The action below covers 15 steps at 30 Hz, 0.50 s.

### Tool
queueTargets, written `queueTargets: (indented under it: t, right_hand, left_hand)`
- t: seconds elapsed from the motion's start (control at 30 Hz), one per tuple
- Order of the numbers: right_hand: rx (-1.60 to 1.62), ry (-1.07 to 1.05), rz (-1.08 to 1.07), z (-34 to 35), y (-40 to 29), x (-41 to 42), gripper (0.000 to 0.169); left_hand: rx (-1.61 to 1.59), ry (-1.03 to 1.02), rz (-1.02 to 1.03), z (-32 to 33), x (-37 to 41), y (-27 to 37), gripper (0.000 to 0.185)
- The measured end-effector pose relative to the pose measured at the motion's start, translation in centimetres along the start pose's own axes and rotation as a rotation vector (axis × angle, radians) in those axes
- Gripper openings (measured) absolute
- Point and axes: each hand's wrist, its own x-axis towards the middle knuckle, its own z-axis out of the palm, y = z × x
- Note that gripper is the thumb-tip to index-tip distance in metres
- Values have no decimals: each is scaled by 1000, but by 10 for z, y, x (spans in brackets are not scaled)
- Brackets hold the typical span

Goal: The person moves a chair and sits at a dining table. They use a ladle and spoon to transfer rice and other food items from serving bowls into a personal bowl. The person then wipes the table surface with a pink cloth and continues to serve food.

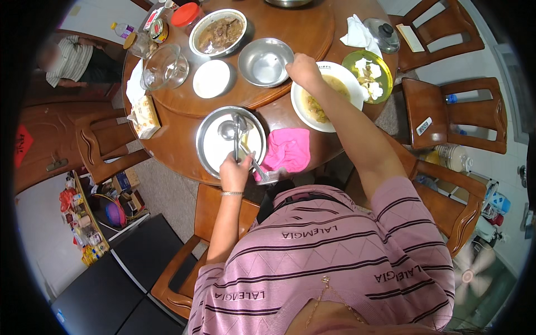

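Observation:
Near the table's front edge, my left hand point(234, 173) is closed on the handle of a steel ladle point(228, 130). Its bowl is over a round steel pot point(202, 157) with something white inside. A second metal utensil point(258, 169) leans across the pot's right rim beside my fingers; whether I grip it too, I cannot tell. Farther out, my right hand point(304, 71) pinches the right rim of a steel bowl point(266, 63). Below my right forearm sits a white bowl of soupy food point(298, 113), partly hidden by the arm. A pink cloth point(289, 148) lies right of the pot.
On the wooden turntable point(289, 25) stand a bowl of brown stew point(222, 35), a white dish point(211, 78) and glass bowls point(165, 69). A tissue box point(146, 117) is left; a green plate point(383, 94) and pot lid point(382, 35) are right. Chairs point(456, 113) surround the table. A person point(73, 60) stands far left.

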Motion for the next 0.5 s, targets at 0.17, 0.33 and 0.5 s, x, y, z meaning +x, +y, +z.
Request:
queueTargets:
  t: [0.17, 0.33, 0.5]
  right_hand:
    - [76, 91, -203, -40, -8, -35, 28]
    - [118, -118, -292, -49, 5, -80, 26]
    - [186, -319, -408, 9, -11, -121, 23]
  left_hand:
    - [-120, -12, -57, 22, 13, -15, 32]
    - [-428, 106, -80, -9, -6, -49, 18]
    - [-948, 131, -264, -82, -12, -18, 9]
